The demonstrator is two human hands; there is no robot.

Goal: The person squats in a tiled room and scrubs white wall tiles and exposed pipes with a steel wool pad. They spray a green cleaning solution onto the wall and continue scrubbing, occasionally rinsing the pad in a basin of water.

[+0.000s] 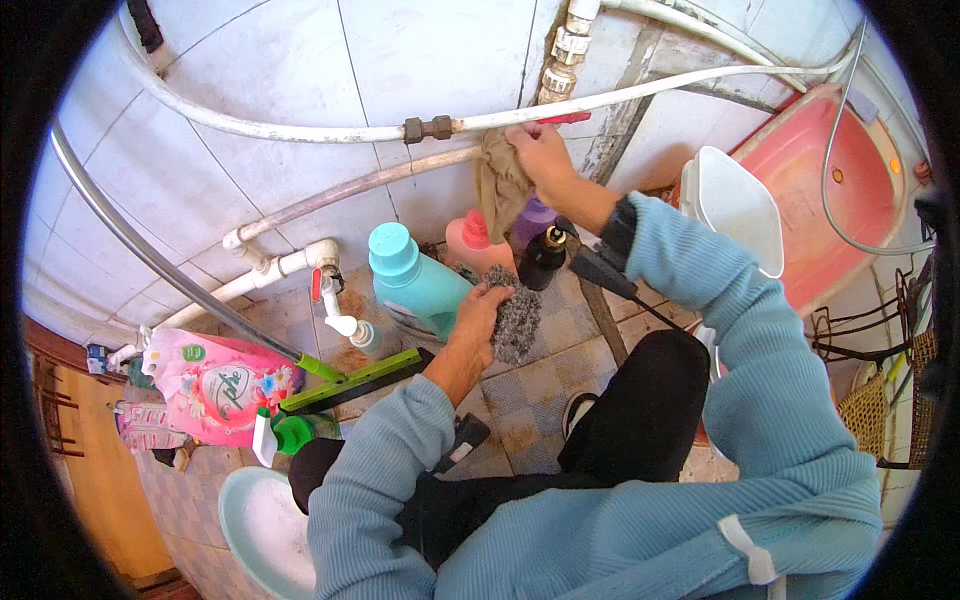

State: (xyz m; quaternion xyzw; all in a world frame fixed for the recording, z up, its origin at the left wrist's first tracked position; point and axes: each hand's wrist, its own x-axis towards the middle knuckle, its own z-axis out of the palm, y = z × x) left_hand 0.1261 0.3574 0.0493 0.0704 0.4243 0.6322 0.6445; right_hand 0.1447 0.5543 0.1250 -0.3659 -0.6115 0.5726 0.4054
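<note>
My left hand (472,326) grips a grey steel wool scrubber (521,322) above the tiled floor, just in front of a teal detergent bottle (420,281). Higher up, by the wall, a limp brown cloth (501,176) is pinched in my right hand (544,161). The cloth hangs against the end of a pinkish pipe (375,180), and its lower tip reaches a pink bottle (480,251) with a red cap. Beneath my right wrist stand a purple bottle (534,217), partly hidden, and a black pump bottle (543,261).
A white hose (300,133) crosses the wall. Left are a red-handled tap (322,289), a green squeegee (352,382), a pink detergent bag (214,390) and a green spray bottle (294,433). A sudsy basin (229,517) sits lower left; right, a white container (739,202) and pink tub (832,172).
</note>
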